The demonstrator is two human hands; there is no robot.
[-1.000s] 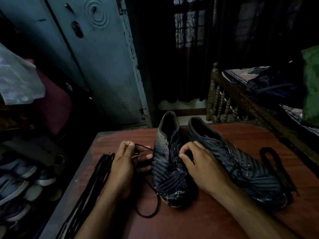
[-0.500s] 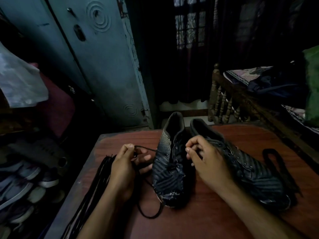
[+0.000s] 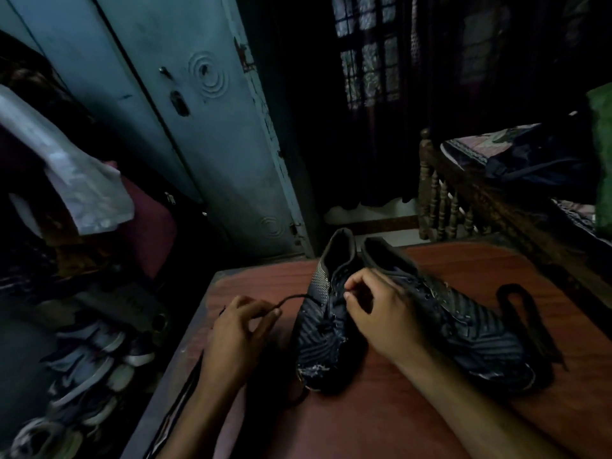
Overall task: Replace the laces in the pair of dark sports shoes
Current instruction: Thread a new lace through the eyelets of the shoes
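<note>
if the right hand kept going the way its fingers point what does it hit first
Probably the left shoe: the right hand has its curled fingers over that shoe's eyelets, pointing left. Depth is unclear in this dim view.

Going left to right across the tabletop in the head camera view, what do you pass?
Bundle of laces at the table's left edge → left hand holding a lace → left shoe → right hand at its eyelets → right shoe → loose black lace.
</note>
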